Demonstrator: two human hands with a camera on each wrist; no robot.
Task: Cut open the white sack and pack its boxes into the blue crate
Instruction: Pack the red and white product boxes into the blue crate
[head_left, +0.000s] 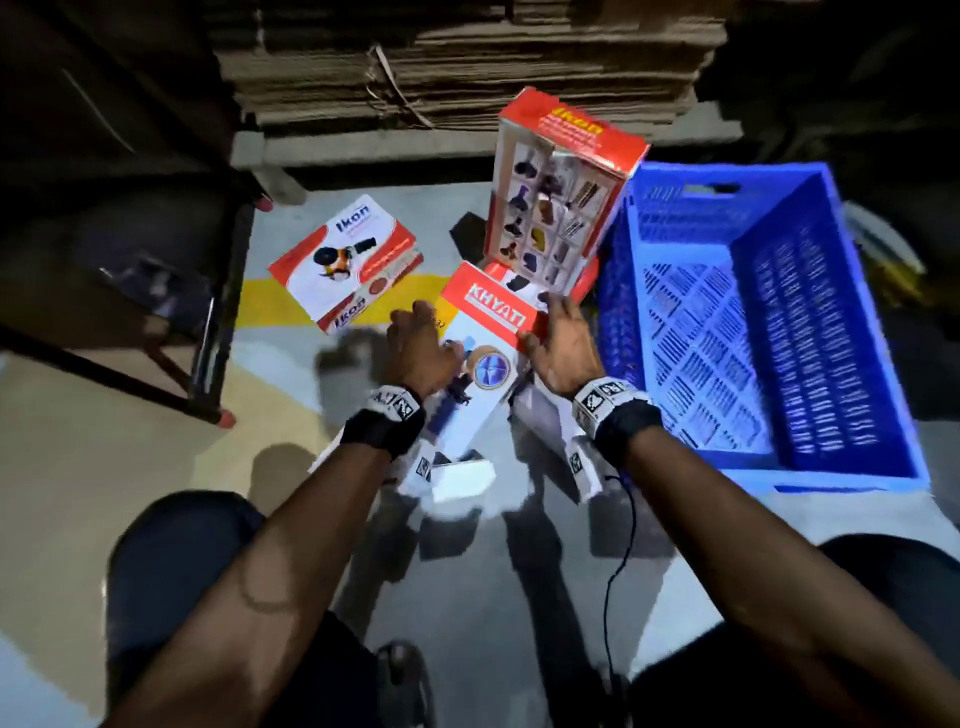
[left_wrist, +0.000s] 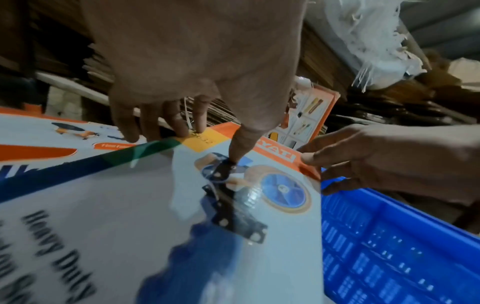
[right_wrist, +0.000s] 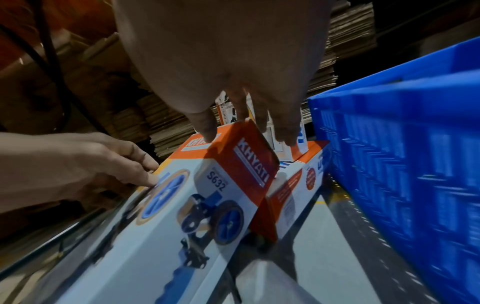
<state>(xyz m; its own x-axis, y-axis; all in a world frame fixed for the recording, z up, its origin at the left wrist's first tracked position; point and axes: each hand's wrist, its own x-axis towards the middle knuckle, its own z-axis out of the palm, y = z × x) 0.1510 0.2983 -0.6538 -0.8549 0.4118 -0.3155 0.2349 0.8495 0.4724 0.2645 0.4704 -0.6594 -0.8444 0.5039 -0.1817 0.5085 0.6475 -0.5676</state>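
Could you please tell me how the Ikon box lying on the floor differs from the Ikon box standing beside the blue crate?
The flat red-and-white cardboard Ikon box lies face up, apart on the floor; the tall red-topped cardboard Ikon box stands on end, tilted, beside the blue plastic crate. The flat one shows one large tool picture; the tall one, a grid of small pictures. Both bear the Ikon name and sit outside the crate.

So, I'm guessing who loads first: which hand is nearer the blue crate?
Right. The right hand holds the white box at the edge just beside the blue crate; the left hand holds the opposite edge, with the box between it and the crate.
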